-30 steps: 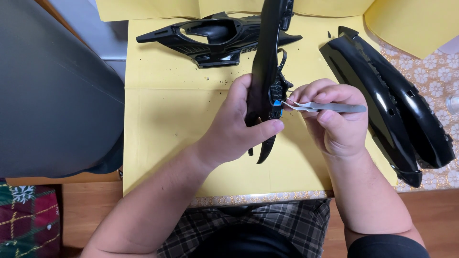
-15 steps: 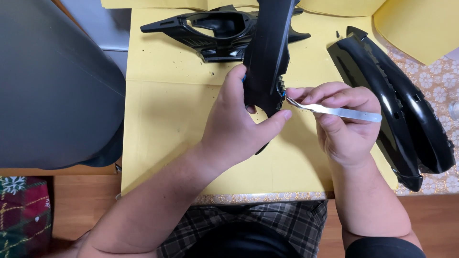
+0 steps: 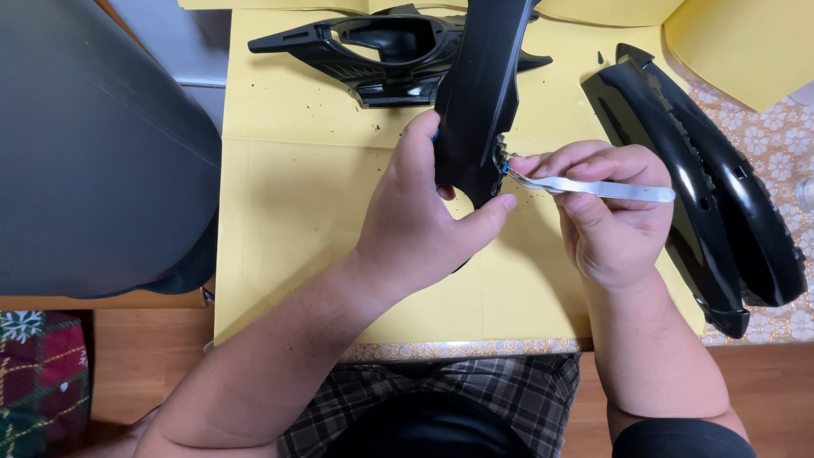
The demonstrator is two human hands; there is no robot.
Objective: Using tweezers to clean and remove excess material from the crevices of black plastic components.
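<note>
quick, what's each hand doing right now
left hand: closed on the black plastic part
right hand: closed on the metal tweezers

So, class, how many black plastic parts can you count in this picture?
3, perhaps more: a long part gripped by the left hand, an open-framed part behind it, and a curved part at right, possibly two nested pieces.
</note>
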